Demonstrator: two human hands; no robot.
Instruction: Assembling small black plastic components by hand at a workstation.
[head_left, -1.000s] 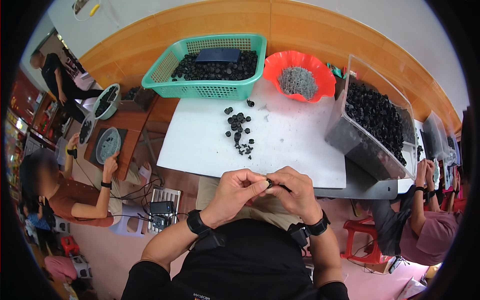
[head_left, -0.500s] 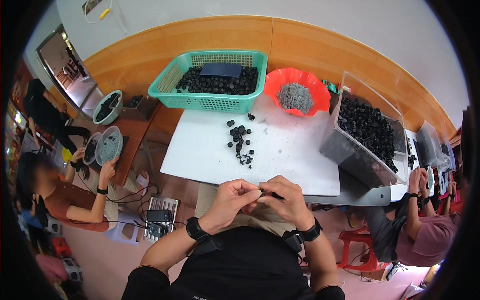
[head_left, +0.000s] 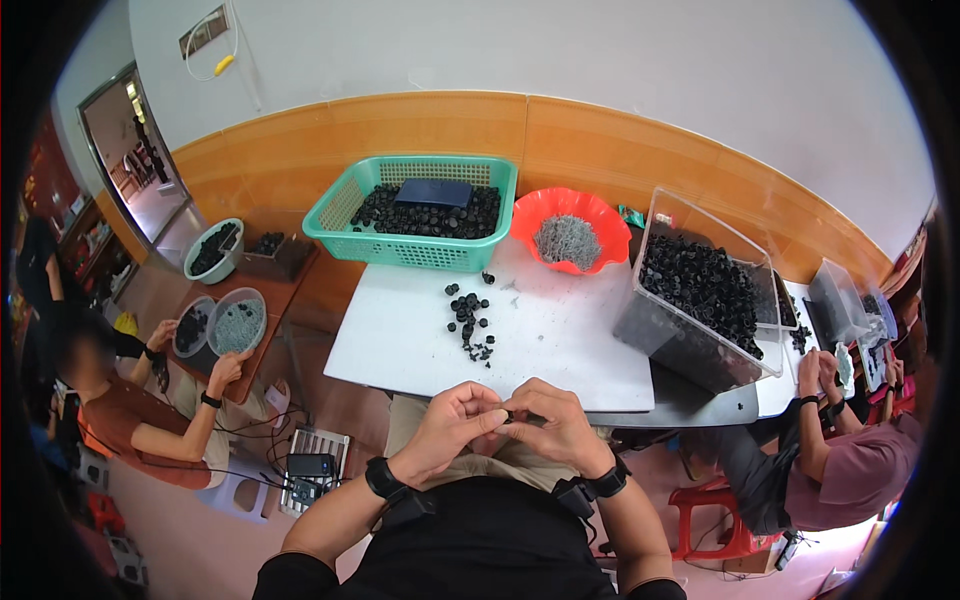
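left hand [head_left: 450, 432] and right hand [head_left: 558, 428], each grip pinching at a small black part [head_left: 508, 416], by the white desk's [head_left: 575, 345] six o'clock edge! uneven fingertip pressure could squirt it down into the lap [head_left: 525, 472], well apart from the loose black pieces [head_left: 467, 312] toward eleven o'clock.

A white board [head_left: 580, 350] lies on a dark table [head_left: 700, 408], which shows past its right side. At the far left stands a green basket [head_left: 400, 250], its left end reaching beyond the board, with a red bowl [head_left: 525, 228] beside it. A clear bin [head_left: 665, 340] stands at the right. Small black parts [head_left: 466, 314] lie loosely clustered nearer the front.
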